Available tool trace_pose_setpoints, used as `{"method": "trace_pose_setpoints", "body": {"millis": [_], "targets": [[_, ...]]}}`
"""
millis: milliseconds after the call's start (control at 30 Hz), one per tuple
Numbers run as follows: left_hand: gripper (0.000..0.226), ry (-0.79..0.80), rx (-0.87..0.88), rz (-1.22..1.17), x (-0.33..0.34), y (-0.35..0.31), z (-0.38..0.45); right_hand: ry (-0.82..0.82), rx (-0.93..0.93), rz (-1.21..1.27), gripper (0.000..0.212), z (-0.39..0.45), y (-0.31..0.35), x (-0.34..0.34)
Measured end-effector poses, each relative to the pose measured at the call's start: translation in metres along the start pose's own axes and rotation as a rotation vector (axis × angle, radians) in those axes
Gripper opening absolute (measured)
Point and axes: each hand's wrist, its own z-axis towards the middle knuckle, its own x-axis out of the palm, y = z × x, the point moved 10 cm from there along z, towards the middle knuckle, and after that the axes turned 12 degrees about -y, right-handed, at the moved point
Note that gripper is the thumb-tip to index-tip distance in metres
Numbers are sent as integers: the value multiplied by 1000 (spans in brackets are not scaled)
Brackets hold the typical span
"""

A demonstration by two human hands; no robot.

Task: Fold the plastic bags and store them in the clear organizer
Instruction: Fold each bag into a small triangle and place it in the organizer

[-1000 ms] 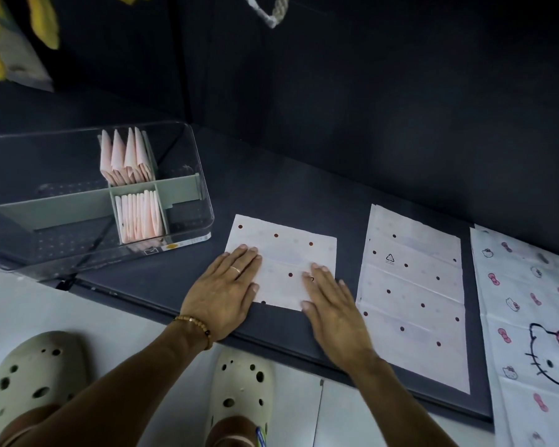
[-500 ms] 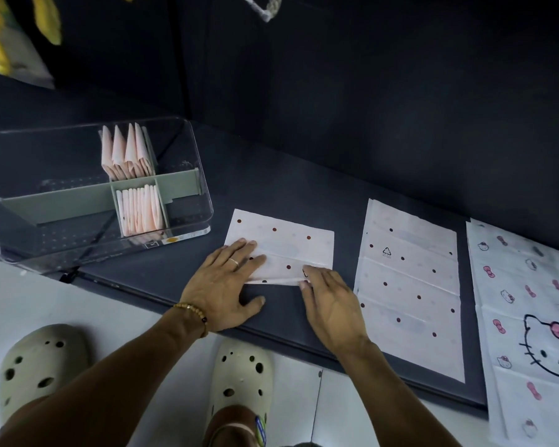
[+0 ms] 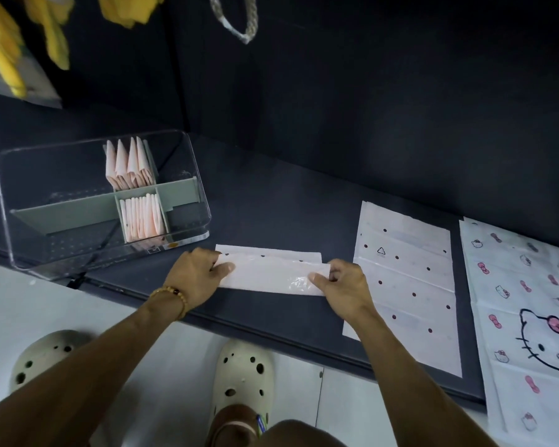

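On the dark shelf [image 3: 271, 321], both hands have folded the dotted bag [image 3: 273, 272] narrower.

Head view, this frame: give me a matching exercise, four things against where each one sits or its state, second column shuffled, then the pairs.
Things:
1. polka-dot bag being folded
2. flat polka-dot bag
3. Hello Kitty bag
4. folded pink bags

Places or states:
A. far right, spread flat
B. upright in the clear organizer
C. held at both ends by the left hand and right hand
D. flat between two other bags

Pairs: 1-C, 2-D, 3-A, 4-B
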Motion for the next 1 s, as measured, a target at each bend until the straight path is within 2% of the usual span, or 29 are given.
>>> {"method": "trace_pose_setpoints", "body": {"millis": [167, 333, 500, 600, 667, 767, 833, 867, 967, 1000], "targets": [[50, -95, -106, 244, -1, 12, 3, -44, -57, -93, 35, 9, 6, 6], [47, -110, -189, 224, 1, 19, 12, -56, -21, -149, 18, 25, 8, 12], [46, -138, -239, 213, 1, 25, 14, -88, 78, -201, 23, 31, 2, 14], [37, -223, -273, 199, -11, 27, 11, -104, 114, -196, 25, 30, 0, 13], [35, -305, -188, 224, -20, 17, 7, -104, 119, -214, 24, 28, 1, 14], [30, -376, 185, 298, -17, -19, -5, -89, 123, -242, 22, 29, 2, 15], [39, -335, 447, 357, -2, -31, -14, -89, 134, -240, 21, 30, 0, 16], [46, -275, 517, 349, 6, -29, -17, -94, 130, -259, 20, 29, 1, 15], [48, -125, 525, 254, 19, -12, -17, -173, 76, -362, 20, 21, 14, 7], [48, -86, 500, 232, 21, -6, -15, -227, -15, -456, 23, 17, 25, 3]]}}
